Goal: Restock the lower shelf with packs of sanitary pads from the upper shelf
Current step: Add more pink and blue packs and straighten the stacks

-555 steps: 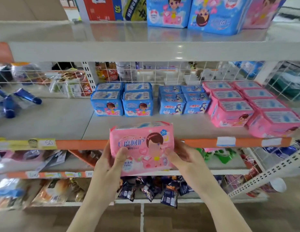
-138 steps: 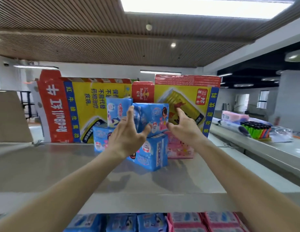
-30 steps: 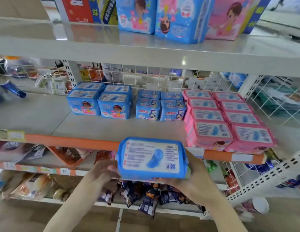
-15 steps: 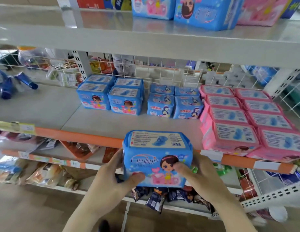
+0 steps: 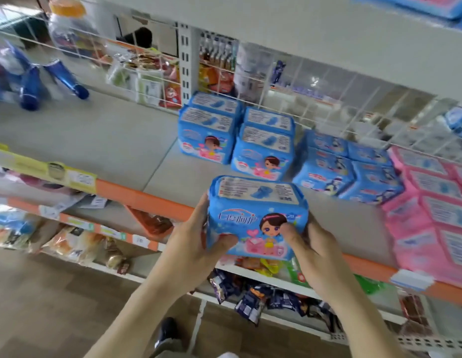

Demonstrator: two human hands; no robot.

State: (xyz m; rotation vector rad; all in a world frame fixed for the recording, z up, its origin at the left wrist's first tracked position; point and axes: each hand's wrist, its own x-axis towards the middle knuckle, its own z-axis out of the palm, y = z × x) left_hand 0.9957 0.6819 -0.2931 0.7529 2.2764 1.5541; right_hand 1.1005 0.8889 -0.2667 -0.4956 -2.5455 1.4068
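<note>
- Both hands clasp the blue pack [image 5: 257, 215] at screen centre: left hand [image 5: 196, 244] at its 9 o'clock end, right hand [image 5: 312, 244] at 3 o'clock, thumbs on its front.
- Risk: the slick, soft wrapper could slip, or the pack could nudge the matching blue packs [image 5: 236, 135] at 12 o'clock.
- The lower shelf [image 5: 116, 140] lies bare toward 10 o'clock; pink packs [image 5: 431, 202] crowd 3 o'clock; a wire grille [image 5: 328, 94] backs it.
</note>
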